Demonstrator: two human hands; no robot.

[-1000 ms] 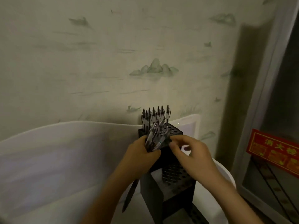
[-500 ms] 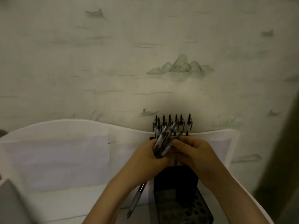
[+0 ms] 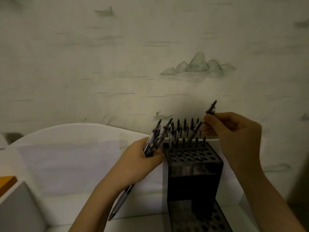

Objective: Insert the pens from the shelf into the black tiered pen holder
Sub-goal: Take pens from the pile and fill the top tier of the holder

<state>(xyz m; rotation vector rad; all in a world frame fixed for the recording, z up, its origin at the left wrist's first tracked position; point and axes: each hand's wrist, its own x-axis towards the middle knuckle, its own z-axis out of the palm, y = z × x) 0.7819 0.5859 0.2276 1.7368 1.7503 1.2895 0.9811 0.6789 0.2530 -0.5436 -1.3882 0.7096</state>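
The black tiered pen holder (image 3: pixel 194 174) stands on a white shelf, its top tier full of round holes. Several pens (image 3: pixel 184 125) stand upright in its back rows. My left hand (image 3: pixel 142 162) grips a bundle of pens (image 3: pixel 155 137) just left of the holder, with one pen's tip hanging below the wrist. My right hand (image 3: pixel 231 129) pinches a single pen (image 3: pixel 204 119), tilted, above the holder's back right corner. Its lower end points down toward the holes.
A curved white shelf back (image 3: pixel 75 131) runs behind the hands against a wall with pale landscape wallpaper. A grey box (image 3: pixel 18 208) and an orange object (image 3: pixel 6 182) sit at the lower left. The holder's lower tier (image 3: pixel 200 216) reaches toward me.
My right hand has pulled one pen out of the bundle and lifted it up and to the right over the holder. The left hand has stayed beside the holder with the bundle.
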